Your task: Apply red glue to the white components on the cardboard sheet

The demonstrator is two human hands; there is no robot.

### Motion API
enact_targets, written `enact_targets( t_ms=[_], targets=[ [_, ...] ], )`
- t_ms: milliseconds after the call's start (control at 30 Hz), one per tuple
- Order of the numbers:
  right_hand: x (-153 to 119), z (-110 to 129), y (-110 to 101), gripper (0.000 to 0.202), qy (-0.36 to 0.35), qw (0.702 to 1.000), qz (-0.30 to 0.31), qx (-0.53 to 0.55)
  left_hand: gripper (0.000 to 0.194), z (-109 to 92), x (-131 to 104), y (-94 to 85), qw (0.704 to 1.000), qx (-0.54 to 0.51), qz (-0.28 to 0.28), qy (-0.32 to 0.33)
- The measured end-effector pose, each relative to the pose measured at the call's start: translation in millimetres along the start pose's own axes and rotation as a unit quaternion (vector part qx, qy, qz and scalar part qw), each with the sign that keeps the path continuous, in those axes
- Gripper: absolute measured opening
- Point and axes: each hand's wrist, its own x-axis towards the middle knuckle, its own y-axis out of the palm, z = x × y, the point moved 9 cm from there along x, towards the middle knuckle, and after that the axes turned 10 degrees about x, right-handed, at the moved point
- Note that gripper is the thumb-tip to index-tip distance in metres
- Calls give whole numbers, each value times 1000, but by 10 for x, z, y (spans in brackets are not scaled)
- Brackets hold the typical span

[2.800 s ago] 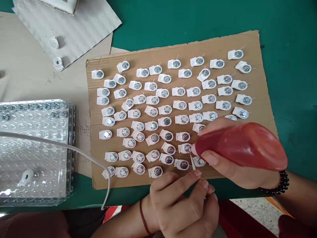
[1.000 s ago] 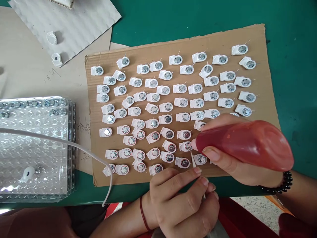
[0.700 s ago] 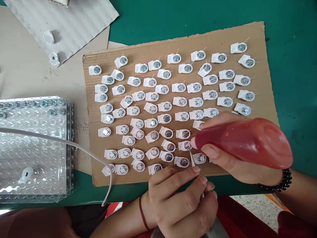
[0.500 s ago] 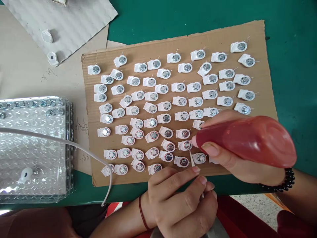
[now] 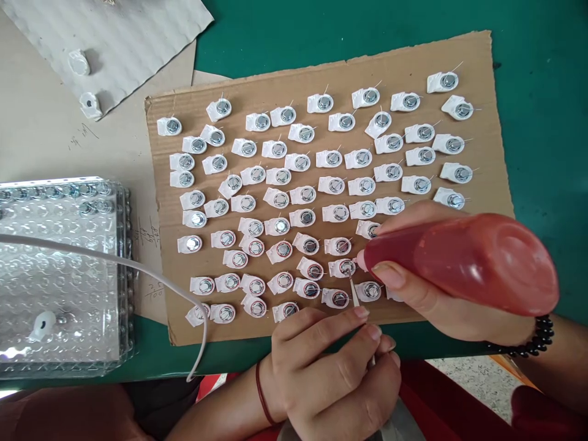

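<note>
My left hand is closed round thin pointed metal tweezers, whose tip touches the round metal disc of a white earbud shell. In my right hand a red squeeze bottle lies on its side, gripped between thumb and fingers. Its pink nozzle points left at the right rim of that same shell. Below the tweezers' tip lies another shell with a red ring round its disc. My right hand partly covers a shell above the nozzle.
Several similar shells lie in rough rows on a cardboard sheet over a green table. At left, clear plastic trays hold small parts, with a white cable across them. Two white shells lie on grey padded sheeting.
The view has shifted slightly. The bottle has moved a little to the right, while its nozzle stays beside the same shell. The tweezers' tip remains on that shell's disc.
</note>
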Motion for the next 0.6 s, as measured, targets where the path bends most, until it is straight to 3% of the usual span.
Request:
enact_targets(
  t_ms=[300,600],
  targets=[
    [-5,16,-4,14,-14,1000,10,-17,9,-7,17,20,1000,0,7,23],
    [-18,-36,-14,11,14,998,13,-55,6,1,51,-8,1000,-12,-10,18]
  ],
)
